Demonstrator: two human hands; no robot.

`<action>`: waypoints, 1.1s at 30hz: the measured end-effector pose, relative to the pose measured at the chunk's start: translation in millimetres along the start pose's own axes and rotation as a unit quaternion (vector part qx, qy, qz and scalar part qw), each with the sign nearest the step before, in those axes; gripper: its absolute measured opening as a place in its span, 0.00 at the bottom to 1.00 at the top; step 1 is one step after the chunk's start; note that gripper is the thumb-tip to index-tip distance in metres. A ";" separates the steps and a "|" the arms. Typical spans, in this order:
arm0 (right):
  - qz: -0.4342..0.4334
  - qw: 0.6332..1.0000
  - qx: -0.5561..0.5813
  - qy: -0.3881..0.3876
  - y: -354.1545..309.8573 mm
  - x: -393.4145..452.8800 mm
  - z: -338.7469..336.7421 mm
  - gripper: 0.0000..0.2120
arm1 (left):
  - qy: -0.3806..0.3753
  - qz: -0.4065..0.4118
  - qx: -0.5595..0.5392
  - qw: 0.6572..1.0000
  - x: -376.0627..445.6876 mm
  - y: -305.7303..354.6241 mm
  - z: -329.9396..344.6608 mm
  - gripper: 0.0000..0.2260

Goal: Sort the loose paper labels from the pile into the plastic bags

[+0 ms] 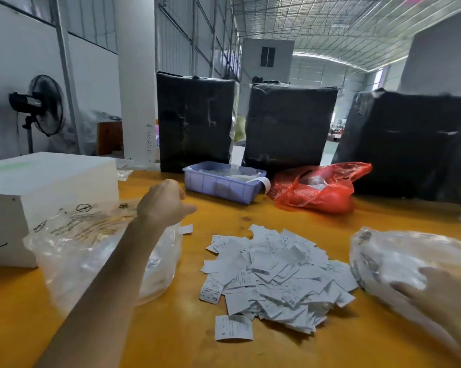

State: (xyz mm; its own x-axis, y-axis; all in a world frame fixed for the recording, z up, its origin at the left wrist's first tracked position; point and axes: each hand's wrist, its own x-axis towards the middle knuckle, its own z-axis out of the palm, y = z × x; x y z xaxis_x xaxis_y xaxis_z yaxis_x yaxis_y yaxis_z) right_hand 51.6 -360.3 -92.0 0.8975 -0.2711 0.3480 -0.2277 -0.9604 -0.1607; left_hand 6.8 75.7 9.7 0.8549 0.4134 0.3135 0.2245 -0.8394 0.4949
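Label pile (277,277) mid-table, between both hands | left hand (163,203) curled over left clear bag (91,251), grip unclear | right hand (441,301) flat on right clear bag (399,258) near table's right edge

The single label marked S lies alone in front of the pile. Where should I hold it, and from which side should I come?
Pinch the near edge of the S label, coming from your side of the table. It lies flat and apart from the pile, its near edge is free, and nothing overlaps it. Probably slide a fingertip under that edge first, as flat paper gives little to grip.
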 end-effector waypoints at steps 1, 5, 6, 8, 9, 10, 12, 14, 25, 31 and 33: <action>0.004 1.000 -0.006 -0.024 -5.2 -8.1 -7.6 0.18 | -0.014 0.032 -0.026 0.999 -6.3 15.0 5.9 0.14; 0.010 1.000 0.007 -0.023 -11.6 -15.5 -22.1 0.07 | -0.073 0.137 -0.074 0.985 -31.3 53.4 39.6 0.11; 0.017 1.000 0.013 -0.007 -9.4 -13.3 -21.7 0.07 | -0.091 0.158 -0.077 0.980 -37.3 59.5 49.4 0.10; 0.028 0.999 0.037 0.006 -11.0 -12.2 -20.0 0.08 | -0.125 0.195 -0.084 0.969 -48.6 69.8 66.1 0.09; 0.036 0.999 0.023 0.008 -9.1 -9.9 -21.0 0.11 | -0.139 0.210 -0.088 0.964 -53.5 73.7 73.1 0.08; 0.037 0.999 -0.005 -0.002 -7.8 -9.3 -21.9 0.14 | -0.151 0.221 -0.094 0.959 -57.2 76.1 79.5 0.08; 0.035 0.997 -0.058 -0.031 -6.8 -10.5 -18.3 0.12 | -0.164 0.243 -0.096 0.951 -62.5 79.4 88.6 0.06; 0.024 0.996 -0.084 -0.028 -6.9 -11.4 -14.7 0.10 | -0.165 0.256 -0.086 0.948 -66.1 80.8 93.7 0.05; 0.090 0.973 0.210 -0.009 1.3 -8.5 -20.1 0.16 | -0.200 0.250 -0.127 0.939 -74.9 85.6 99.9 0.03; 0.141 0.916 0.373 0.030 3.3 -1.9 -23.8 0.08 | -0.205 0.241 -0.141 0.938 -76.0 84.8 99.6 0.04; 0.142 0.913 0.374 0.075 -2.7 -4.0 -24.5 0.08 | -0.206 0.240 -0.151 0.937 -76.1 85.4 99.9 0.04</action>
State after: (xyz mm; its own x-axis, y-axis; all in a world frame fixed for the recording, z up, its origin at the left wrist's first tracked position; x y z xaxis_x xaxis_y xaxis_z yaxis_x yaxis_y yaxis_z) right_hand 39.4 -358.3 -70.3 0.7677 -0.5619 0.3080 -0.0707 -0.5521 -0.8308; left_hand 7.7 -62.7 -52.9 0.9454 -0.2095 0.2494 -0.3210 -0.7301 0.6033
